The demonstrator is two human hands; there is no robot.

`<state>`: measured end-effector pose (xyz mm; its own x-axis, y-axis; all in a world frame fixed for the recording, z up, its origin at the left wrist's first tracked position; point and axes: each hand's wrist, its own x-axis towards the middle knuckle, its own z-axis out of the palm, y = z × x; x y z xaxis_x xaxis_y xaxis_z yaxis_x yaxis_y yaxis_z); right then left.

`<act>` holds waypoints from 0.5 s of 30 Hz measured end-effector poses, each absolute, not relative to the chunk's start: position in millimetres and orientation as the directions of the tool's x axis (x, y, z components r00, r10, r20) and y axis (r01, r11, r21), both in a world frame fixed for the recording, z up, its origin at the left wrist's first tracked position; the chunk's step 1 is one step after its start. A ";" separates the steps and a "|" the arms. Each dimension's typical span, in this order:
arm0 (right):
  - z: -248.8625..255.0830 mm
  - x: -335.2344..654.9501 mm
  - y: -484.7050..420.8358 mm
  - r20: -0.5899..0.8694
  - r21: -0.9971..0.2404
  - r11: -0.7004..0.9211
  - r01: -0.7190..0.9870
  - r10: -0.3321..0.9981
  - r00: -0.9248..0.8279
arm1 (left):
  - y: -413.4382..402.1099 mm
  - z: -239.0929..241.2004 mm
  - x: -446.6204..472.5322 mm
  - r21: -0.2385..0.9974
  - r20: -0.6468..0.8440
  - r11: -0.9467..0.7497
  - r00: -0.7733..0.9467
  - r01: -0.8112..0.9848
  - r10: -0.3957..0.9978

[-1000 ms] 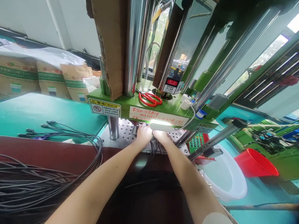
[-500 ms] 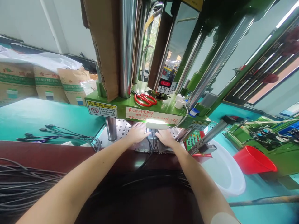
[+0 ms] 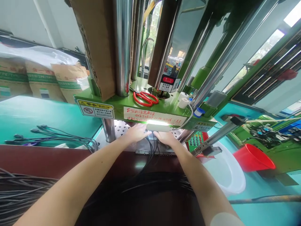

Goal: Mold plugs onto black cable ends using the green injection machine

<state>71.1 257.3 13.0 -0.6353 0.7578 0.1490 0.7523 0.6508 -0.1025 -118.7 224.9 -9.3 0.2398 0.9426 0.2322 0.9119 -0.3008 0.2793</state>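
My left hand (image 3: pixel 135 133) and my right hand (image 3: pixel 166 138) reach under the green press plate (image 3: pixel 143 110) of a vertical machine, side by side on the metal bed (image 3: pixel 122 128). Both lie low and fairly flat; their fingertips are hidden under the plate and a small white lamp (image 3: pixel 158 127). Thin black cables (image 3: pixel 150 149) run out from between the hands toward me. Whether either hand grips a cable I cannot make out.
Red scissors (image 3: pixel 145 98) lie on the green plate. More black cables (image 3: pixel 54 138) cross the teal table at left, with paper sacks (image 3: pixel 44 81) behind. A white basin (image 3: pixel 225 172) and a red bucket (image 3: pixel 252 158) sit at right. Chrome columns (image 3: pixel 122 47) rise overhead.
My hands have drawn slightly apart and flattened since a second ago, leaving the black cables showing between them. The view has shifted a little.
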 end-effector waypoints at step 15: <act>11.0 58.9 255.8 0.172 -0.119 0.688 0.716 0.725 -0.667 | 214.4 -8.3 -131.1 0.234 0.255 -0.291 0.230 0.928 0.939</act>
